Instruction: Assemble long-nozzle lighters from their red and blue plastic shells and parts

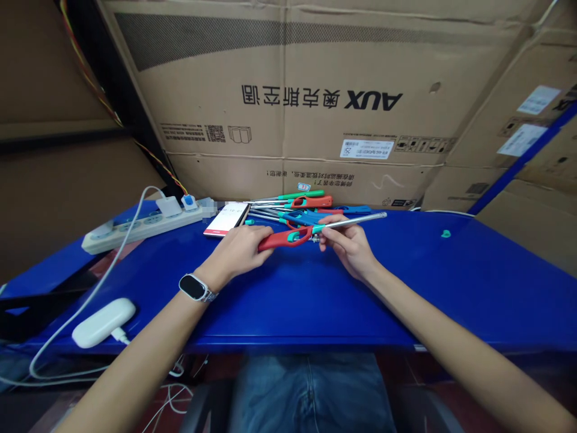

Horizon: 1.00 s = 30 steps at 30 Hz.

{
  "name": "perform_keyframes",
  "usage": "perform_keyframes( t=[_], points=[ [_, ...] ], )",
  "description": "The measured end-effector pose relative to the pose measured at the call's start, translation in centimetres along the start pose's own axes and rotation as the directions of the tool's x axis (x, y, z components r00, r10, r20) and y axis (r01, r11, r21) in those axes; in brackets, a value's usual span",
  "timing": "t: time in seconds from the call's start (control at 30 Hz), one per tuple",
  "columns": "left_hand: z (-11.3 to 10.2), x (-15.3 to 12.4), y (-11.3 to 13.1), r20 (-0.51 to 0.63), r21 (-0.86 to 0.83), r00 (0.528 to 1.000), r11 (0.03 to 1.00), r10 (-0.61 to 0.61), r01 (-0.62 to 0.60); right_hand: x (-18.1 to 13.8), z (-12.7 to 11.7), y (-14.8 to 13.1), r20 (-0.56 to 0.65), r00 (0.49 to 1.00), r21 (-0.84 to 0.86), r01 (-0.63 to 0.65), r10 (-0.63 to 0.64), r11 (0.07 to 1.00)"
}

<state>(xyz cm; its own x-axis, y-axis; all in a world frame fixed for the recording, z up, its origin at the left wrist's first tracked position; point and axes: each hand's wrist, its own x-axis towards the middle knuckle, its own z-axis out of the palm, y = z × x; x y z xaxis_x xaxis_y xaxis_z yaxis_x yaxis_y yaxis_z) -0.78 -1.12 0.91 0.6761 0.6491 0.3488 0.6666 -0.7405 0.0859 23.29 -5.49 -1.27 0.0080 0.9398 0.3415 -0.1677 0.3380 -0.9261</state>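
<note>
A red long-neck gas lighter (280, 240) with a teal trigger and a silver metal tube lies across both my hands above the blue table. My left hand (241, 248) wraps round the rear of its handle. At the teal collar and the base of the tube, my right hand (351, 245) pinches it between thumb and fingers, the tube pointing right. A small metallic piece shows near the right fingertips; its kind I cannot make out. Just behind lie several more lighters in a pile, among them an orange-red lighter (322, 201), a green lighter (311, 194) and a blue lighter (311, 218).
A phone (228, 219) lies left of the pile. Farther left are a white power strip (139, 225) with plugs, a white cable (108, 273) and a white oval device (103, 323). A teal piece (446, 234) lies right. Cardboard (270, 54) walls the back.
</note>
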Motion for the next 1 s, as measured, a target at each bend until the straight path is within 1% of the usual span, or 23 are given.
perform_keyframes(
  t=[0.07, 0.13, 0.2, 0.3, 0.4, 0.47, 0.53, 0.63, 0.83, 1.0],
  points=[
    [0.2, -0.1, 0.0, 0.042, -0.025, 0.998, 0.998, -0.049, 0.050, 0.0, 0.3, -0.1, -0.020, 0.999, 0.038, -0.024, 0.025, 0.999],
    [0.4, -0.1, 0.4, 0.045, -0.040, 0.996, 0.996, -0.074, 0.075, -0.1, 0.7, 0.0, -0.048, 0.998, 0.031, -0.044, 0.046, 0.999],
    [0.7, -0.1, 1.0, 0.060, -0.052, 0.994, 0.994, -0.091, 0.094, -0.2, 1.0, 0.4, -0.080, 0.995, -0.059, -0.056, 0.051, 0.997],
    [0.9, -0.1, 1.7, 0.087, -0.094, 0.991, 0.990, -0.099, 0.107, -0.2, 1.0, 1.0, -0.132, 0.991, -0.225, -0.031, 0.001, 0.974],
    [1.0, -0.2, 2.1, 0.078, -0.143, 0.995, 0.987, -0.060, 0.071, -0.1, 0.8, 1.4, -0.214, 0.974, -0.323, -0.005, -0.068, 0.946],
    [1.1, -0.3, 2.2, 0.087, -0.170, 0.996, 0.985, -0.025, 0.040, -0.1, 0.9, 1.4, -0.240, 0.966, -0.404, -0.009, -0.097, 0.915],
    [1.4, -0.4, 2.2, 0.109, -0.192, 0.994, 0.981, -0.018, 0.039, -0.1, 1.1, 1.3, -0.227, 0.966, -0.483, -0.004, -0.121, 0.876],
    [2.0, -0.3, 2.2, 0.127, -0.200, 0.990, 0.976, -0.061, 0.086, -0.1, 1.7, 1.2, -0.201, 0.967, -0.547, 0.019, -0.153, 0.837],
    [2.5, -0.1, 2.8, 0.138, -0.157, 0.984, 0.978, -0.113, 0.135, 0.1, 2.1, 1.1, -0.206, 0.956, -0.590, 0.048, -0.208, 0.806],
    [2.8, 0.0, 3.0, 0.150, -0.271, 0.983, 0.952, -0.106, 0.144, 0.4, 2.0, 1.0, -0.163, 0.964, -0.585, 0.076, -0.209, 0.807]
  ],
)
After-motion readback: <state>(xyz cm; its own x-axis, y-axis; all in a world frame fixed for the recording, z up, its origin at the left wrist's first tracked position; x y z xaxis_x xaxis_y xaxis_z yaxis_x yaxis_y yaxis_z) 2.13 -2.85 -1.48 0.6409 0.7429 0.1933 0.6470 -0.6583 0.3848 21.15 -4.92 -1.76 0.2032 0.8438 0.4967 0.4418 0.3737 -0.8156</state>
